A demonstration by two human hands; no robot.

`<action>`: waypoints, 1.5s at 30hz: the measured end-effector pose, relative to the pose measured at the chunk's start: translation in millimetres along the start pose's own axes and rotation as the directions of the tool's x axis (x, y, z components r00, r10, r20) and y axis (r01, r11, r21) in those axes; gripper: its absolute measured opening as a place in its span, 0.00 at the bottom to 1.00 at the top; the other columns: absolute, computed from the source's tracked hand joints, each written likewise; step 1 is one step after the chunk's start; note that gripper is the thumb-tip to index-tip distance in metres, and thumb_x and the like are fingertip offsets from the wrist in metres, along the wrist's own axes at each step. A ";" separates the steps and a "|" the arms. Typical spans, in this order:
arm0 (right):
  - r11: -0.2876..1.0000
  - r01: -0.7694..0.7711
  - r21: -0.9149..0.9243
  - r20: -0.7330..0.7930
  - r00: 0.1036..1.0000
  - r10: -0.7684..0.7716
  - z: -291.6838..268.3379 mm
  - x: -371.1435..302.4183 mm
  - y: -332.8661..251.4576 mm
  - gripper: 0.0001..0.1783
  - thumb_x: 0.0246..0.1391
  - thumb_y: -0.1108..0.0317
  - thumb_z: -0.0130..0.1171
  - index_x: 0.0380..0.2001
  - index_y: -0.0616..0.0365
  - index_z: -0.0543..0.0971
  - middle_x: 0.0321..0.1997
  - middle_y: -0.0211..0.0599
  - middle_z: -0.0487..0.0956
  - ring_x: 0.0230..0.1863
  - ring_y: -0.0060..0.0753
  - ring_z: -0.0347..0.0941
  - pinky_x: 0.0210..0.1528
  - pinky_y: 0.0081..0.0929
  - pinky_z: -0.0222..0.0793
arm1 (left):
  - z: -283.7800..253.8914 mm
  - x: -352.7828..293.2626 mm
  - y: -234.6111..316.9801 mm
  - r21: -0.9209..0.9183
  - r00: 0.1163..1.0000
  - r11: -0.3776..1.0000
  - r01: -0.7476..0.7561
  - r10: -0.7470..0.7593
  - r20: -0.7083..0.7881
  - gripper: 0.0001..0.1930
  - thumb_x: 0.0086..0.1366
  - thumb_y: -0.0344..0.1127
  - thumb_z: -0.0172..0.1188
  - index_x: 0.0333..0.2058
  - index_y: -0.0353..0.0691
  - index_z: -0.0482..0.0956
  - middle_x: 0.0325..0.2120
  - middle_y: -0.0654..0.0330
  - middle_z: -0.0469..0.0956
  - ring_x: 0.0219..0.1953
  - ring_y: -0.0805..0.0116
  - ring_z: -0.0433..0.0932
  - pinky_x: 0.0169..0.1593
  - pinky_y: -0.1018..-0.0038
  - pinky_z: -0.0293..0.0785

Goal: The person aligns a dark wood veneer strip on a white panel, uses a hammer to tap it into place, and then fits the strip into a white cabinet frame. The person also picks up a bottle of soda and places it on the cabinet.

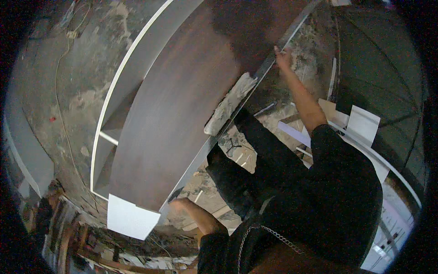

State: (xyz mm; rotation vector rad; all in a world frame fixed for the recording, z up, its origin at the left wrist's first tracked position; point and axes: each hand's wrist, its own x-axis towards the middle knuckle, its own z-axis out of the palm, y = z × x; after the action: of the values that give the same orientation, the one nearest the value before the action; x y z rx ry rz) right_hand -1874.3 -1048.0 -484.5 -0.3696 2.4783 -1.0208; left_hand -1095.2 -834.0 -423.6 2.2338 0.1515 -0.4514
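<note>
A large dark brown panel (178, 118), with a darker patch toward its far end, lies across a white-edged cabinet frame (97, 137). Its near long edge runs diagonally in front of my body. My left hand (180, 204) is closed on that edge at the lower corner, its fingertips partly hidden. Farther up the same edge, my right hand (283, 59) grips it with one finger pointing along the side. Between the two hands, a long grey fuzzy-looking block (230, 105) rests on the panel by the edge. A white sheet (132, 217) covers the panel's lower end.
Offcuts and thin strips (292, 132) litter the stained floor around my legs. White boards (363, 125) stand to the right. A cable (61, 100) trails across the floor at left, near a grey board (29, 155). Wood scraps (68, 228) are heaped at lower left.
</note>
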 end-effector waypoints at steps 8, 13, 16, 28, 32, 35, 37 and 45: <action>0.987 0.160 0.008 -0.213 0.965 -0.155 13.2 -21.6 6.9 0.35 0.52 0.52 0.66 0.58 0.61 0.69 0.37 0.37 0.74 0.26 0.29 0.72 0.24 0.28 0.68 | 130.3 -241.7 80.1 -0.107 -0.021 0.080 -0.991 0.695 0.719 0.41 0.55 0.54 0.68 0.57 0.29 0.65 0.52 0.39 0.69 0.54 0.40 0.68 0.59 0.51 0.62; 0.999 0.021 -0.043 -0.201 0.979 -0.029 21.1 -22.5 7.8 0.35 0.51 0.54 0.68 0.58 0.59 0.70 0.32 0.32 0.73 0.24 0.26 0.70 0.25 0.26 0.67 | 197.5 -324.8 63.8 -0.121 -0.177 -0.146 -0.982 0.466 0.867 0.41 0.51 0.63 0.64 0.57 0.42 0.69 0.53 0.49 0.71 0.53 0.46 0.68 0.56 0.52 0.60; 0.999 -0.029 -0.018 -0.143 0.989 0.027 14.2 -40.2 -27.8 0.33 0.52 0.57 0.68 0.58 0.58 0.70 0.31 0.31 0.72 0.25 0.24 0.69 0.27 0.25 0.67 | 205.8 -323.8 49.9 -0.205 -0.234 -0.113 -0.972 0.447 0.863 0.39 0.48 0.56 0.67 0.57 0.43 0.69 0.50 0.56 0.72 0.50 0.51 0.69 0.53 0.54 0.60; 0.979 0.057 0.197 -0.160 0.987 -0.026 -2.9 -41.7 -29.6 0.22 0.57 0.66 0.62 0.53 0.54 0.71 0.27 0.27 0.72 0.24 0.21 0.67 0.26 0.24 0.65 | 272.4 -313.0 145.7 -0.140 -0.157 -0.074 -0.987 0.571 0.806 0.37 0.55 0.58 0.64 0.57 0.40 0.69 0.52 0.47 0.70 0.52 0.47 0.68 0.54 0.52 0.63; 0.965 0.009 0.263 -0.135 0.991 0.027 3.3 -30.6 1.6 0.21 0.58 0.65 0.61 0.53 0.53 0.71 0.27 0.28 0.71 0.23 0.20 0.68 0.23 0.23 0.65 | 267.3 -315.9 150.3 -0.024 -0.129 -0.151 -0.988 0.739 0.662 0.38 0.53 0.59 0.66 0.56 0.38 0.70 0.50 0.47 0.71 0.53 0.47 0.68 0.54 0.52 0.62; 0.958 -0.024 0.287 -0.108 0.992 0.058 4.5 -20.0 20.9 0.28 0.54 0.56 0.65 0.53 0.58 0.71 0.49 0.43 0.76 0.50 0.38 0.72 0.54 0.35 0.65 | 224.2 -316.9 121.2 -0.118 -0.111 -0.031 -0.993 0.638 0.762 0.37 0.53 0.59 0.66 0.54 0.37 0.71 0.50 0.45 0.72 0.54 0.47 0.69 0.55 0.51 0.63; 0.946 -0.046 0.320 -0.054 0.996 0.066 8.3 -28.9 9.8 0.30 0.53 0.54 0.65 0.54 0.59 0.70 0.50 0.44 0.76 0.51 0.40 0.72 0.54 0.36 0.66 | 192.9 -308.8 78.5 -0.261 -0.195 0.048 -0.964 0.539 0.820 0.35 0.55 0.57 0.66 0.53 0.38 0.72 0.48 0.45 0.73 0.52 0.46 0.70 0.53 0.52 0.64; 0.949 -0.126 0.289 -0.009 0.991 0.134 -0.9 -47.2 -51.5 0.29 0.51 0.58 0.68 0.51 0.58 0.69 0.29 0.31 0.73 0.22 0.26 0.71 0.17 0.30 0.72 | 154.7 -319.5 20.6 -0.120 -0.106 0.001 -0.993 0.458 0.882 0.27 0.60 0.52 0.57 0.54 0.44 0.73 0.48 0.49 0.74 0.48 0.46 0.71 0.52 0.53 0.64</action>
State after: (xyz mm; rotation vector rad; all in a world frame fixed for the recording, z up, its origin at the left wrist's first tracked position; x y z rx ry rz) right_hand -1829.5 -1064.3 -433.4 -0.0984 2.2965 -1.3144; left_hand -1428.1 -951.6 -381.8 1.8482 -2.2322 -0.6676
